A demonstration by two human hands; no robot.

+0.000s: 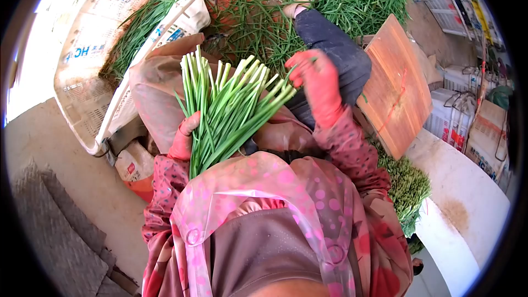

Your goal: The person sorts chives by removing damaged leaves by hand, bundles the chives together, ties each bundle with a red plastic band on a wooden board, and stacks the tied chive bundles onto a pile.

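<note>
My left hand (185, 138), in a red glove, is closed round a thick bunch of garlic chives (231, 104). The pale cut ends fan out away from me, and the green leaves run back toward my lap, partly hidden behind my apron. My right hand (319, 85), also gloved in red, is raised at the bunch's right edge. Its fingers are curled, with a thin green chive stalk (290, 71) at the fingertips; slight blur hides the exact grip.
A large pile of loose chives (352, 0) spreads ahead of me. At left stands a white plastic basket (82, 77) with more chives inside. A wooden board (397, 88) leans at my right, above stacked bundles (407, 184). White crates (448, 113) stand farther right.
</note>
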